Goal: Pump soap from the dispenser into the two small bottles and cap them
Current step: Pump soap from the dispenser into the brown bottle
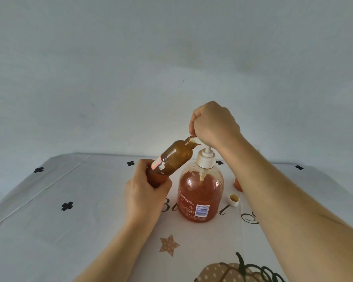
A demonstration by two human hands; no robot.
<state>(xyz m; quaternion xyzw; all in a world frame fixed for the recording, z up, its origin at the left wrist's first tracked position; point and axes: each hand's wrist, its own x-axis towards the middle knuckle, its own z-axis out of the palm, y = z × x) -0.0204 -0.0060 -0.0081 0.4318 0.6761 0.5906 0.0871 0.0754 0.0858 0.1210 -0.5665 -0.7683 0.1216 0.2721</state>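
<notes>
Head view: left hand grips bottle; right hand curled round pump; second bottle half-hidden.

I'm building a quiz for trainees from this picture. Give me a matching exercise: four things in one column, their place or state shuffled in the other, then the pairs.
Things
1. small bottle
2. dispenser
3. loose cap
4. right hand

Place or state
A. upright on the tablecloth
B. curled over the dispenser's top
C. tilted, held by the left hand, neck at the nozzle
D. lying on the tablecloth, right of the dispenser

Pairs: 1-C, 2-A, 3-D, 4-B
</notes>
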